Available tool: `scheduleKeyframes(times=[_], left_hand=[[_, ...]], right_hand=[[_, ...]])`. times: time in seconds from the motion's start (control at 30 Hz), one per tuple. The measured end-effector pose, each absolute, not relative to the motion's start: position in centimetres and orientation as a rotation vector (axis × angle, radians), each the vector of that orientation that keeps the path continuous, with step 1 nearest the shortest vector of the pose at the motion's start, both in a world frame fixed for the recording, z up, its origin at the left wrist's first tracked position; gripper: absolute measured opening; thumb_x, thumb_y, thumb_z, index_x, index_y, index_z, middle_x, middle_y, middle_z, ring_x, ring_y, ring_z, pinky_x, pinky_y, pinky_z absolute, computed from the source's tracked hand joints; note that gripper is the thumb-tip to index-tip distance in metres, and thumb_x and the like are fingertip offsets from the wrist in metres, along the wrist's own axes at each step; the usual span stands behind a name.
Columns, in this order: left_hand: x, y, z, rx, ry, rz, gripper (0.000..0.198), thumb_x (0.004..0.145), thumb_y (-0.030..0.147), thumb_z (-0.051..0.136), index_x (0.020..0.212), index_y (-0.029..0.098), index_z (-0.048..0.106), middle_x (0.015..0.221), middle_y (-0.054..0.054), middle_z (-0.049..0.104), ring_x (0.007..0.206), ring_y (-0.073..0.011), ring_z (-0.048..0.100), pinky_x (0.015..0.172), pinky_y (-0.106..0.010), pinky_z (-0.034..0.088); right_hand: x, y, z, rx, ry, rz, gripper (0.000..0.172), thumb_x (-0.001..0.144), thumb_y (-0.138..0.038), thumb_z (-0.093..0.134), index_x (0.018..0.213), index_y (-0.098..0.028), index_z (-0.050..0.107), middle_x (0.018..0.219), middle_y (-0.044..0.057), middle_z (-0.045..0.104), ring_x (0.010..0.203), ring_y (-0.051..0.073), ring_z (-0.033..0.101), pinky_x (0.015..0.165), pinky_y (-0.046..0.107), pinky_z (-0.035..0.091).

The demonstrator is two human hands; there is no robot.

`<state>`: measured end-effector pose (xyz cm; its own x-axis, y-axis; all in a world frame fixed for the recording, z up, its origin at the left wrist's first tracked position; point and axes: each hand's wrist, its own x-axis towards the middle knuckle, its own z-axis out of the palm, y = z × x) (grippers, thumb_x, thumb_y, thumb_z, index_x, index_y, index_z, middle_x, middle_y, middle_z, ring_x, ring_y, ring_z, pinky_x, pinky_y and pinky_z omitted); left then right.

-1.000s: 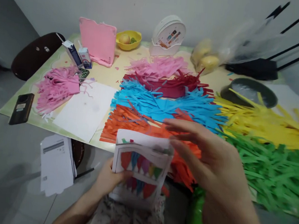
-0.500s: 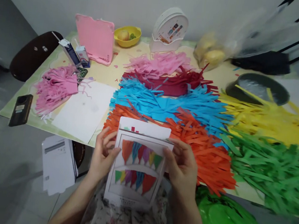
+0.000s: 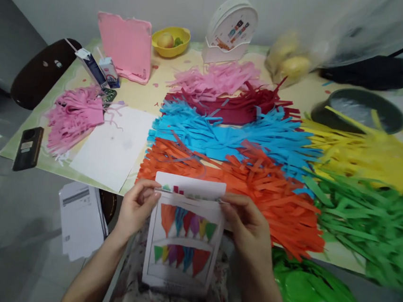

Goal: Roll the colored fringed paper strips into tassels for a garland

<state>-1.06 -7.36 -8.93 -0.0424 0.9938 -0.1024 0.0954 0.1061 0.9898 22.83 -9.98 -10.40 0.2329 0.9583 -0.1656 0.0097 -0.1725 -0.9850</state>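
Observation:
Above my lap is a white card [image 3: 184, 239] printed with two rows of colourful bunting flags. My left hand [image 3: 139, 207] pinches its upper left edge between thumb and fingers. At the upper right edge, my right hand [image 3: 247, 222] pinches it too. Behind the printed front, a white sheet [image 3: 191, 183] with small coloured marks sticks up past the top edge. Just beyond my hands lies orange fringed paper [image 3: 265, 190], with blue fringed paper [image 3: 229, 137] behind it. Dark red fringe [image 3: 223, 108] and pink fringe [image 3: 215, 79] lie farther back.
Green fringe [image 3: 362, 223] and yellow fringe [image 3: 379, 158] cover the table's right side, near a dark bowl [image 3: 360, 109]. At left are a pink bundle [image 3: 74, 117], white paper [image 3: 112, 147], a phone [image 3: 28, 147] and drink cartons [image 3: 91, 68]. A green bag [image 3: 311, 290] sits below the edge.
The printed card has dropped slightly toward my lap, and more of the white sheet behind shows above it. Both hands have shifted to its top corners. The view has moved a little.

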Motion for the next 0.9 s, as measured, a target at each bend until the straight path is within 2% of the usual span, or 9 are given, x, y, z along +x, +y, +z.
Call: scheduleKeyframes(times=[0.07,0.2,0.27,0.33,0.37,0.43,0.53,0.8,0.9], left_hand=[[-1.2,-7.1,-8.7,1.173,1.346,1.106,0.026,0.079,0.039,0.072,0.087,0.015,0.068,0.082,-0.004,0.067,0.067,-0.0118,0.059,0.059,-0.021,0.045],[-1.5,-6.6,-8.2,1.151,1.325,1.087,0.022,0.077,0.034,0.075,0.084,0.015,0.07,0.088,-0.006,0.069,0.073,-0.0124,0.061,0.063,-0.021,0.047],[-1.7,-6.3,-7.9,1.108,1.288,1.078,0.025,0.076,0.032,0.076,0.093,0.015,0.069,0.085,-0.005,0.068,0.072,-0.0121,0.062,0.062,-0.021,0.047],[-1.9,-6.1,-7.6,1.062,1.232,1.059,0.041,0.074,0.03,0.077,0.111,0.016,0.065,0.083,-0.003,0.067,0.068,-0.0105,0.061,0.06,-0.02,0.047],[-2.0,-6.0,-7.4,1.047,1.21,1.04,0.048,0.074,0.029,0.078,0.118,0.016,0.063,0.083,-0.003,0.067,0.065,-0.0096,0.06,0.059,-0.019,0.046],[-2.3,-5.7,-7.2,1.038,1.194,0.971,0.052,0.073,0.028,0.078,0.12,0.014,0.063,0.084,-0.003,0.067,0.063,-0.0087,0.059,0.058,-0.019,0.046],[-2.7,-5.5,-7.0,1.073,1.205,0.881,0.04,0.074,0.028,0.077,0.109,0.012,0.069,0.083,-0.005,0.068,0.065,-0.0103,0.061,0.059,-0.02,0.049],[-3.1,-5.5,-6.7,1.295,1.248,0.834,0.028,0.08,0.031,0.072,0.104,0.017,0.075,0.093,-0.009,0.074,0.081,-0.0181,0.067,0.071,-0.026,0.053],[-3.2,-5.4,-6.4,1.378,1.19,0.804,0.019,0.082,0.028,0.07,0.095,0.018,0.078,0.098,-0.011,0.074,0.091,-0.0211,0.067,0.08,-0.03,0.053]], right_hand=[[23.1,-9.8,-10.1,-1.464,-0.992,1.137,0.016,0.082,-0.036,0.069,0.085,-0.021,0.066,0.089,0.006,0.069,0.084,0.021,0.065,0.07,0.031,0.053],[23.2,-9.4,-9.3,-1.444,-0.978,1.189,0.019,0.079,-0.038,0.072,0.086,-0.022,0.064,0.083,0.005,0.066,0.074,0.018,0.063,0.061,0.027,0.053],[23.4,-9.1,-9.1,-1.404,-0.961,1.216,0.03,0.078,-0.039,0.073,0.101,-0.024,0.063,0.082,0.003,0.065,0.072,0.017,0.063,0.058,0.026,0.052],[23.7,-8.9,-9.0,-1.384,-0.98,1.267,0.043,0.077,-0.041,0.073,0.115,-0.025,0.061,0.083,0.003,0.064,0.071,0.018,0.063,0.056,0.026,0.053],[23.9,-8.8,-9.1,-1.39,-1.011,1.301,0.044,0.077,-0.042,0.073,0.116,-0.025,0.062,0.082,0.003,0.063,0.071,0.018,0.063,0.056,0.026,0.053],[24.4,-8.7,-9.1,-1.434,-1.092,1.344,0.033,0.078,-0.043,0.072,0.103,-0.023,0.067,0.08,0.003,0.062,0.068,0.017,0.061,0.053,0.025,0.052],[24.9,-8.7,-9.1,-1.459,-1.204,1.287,0.024,0.079,-0.043,0.071,0.086,-0.021,0.069,0.077,0.002,0.062,0.066,0.016,0.058,0.054,0.025,0.05],[25.4,-8.7,-9.0,-1.386,-1.484,1.084,0.018,0.086,-0.034,0.066,0.099,-0.025,0.075,0.087,0.005,0.066,0.081,0.019,0.062,0.067,0.029,0.051],[25.7,-8.5,-8.6,-1.307,-1.579,1.091,0.018,0.089,-0.03,0.061,0.098,-0.026,0.076,0.088,0.006,0.065,0.08,0.019,0.062,0.066,0.029,0.051]])
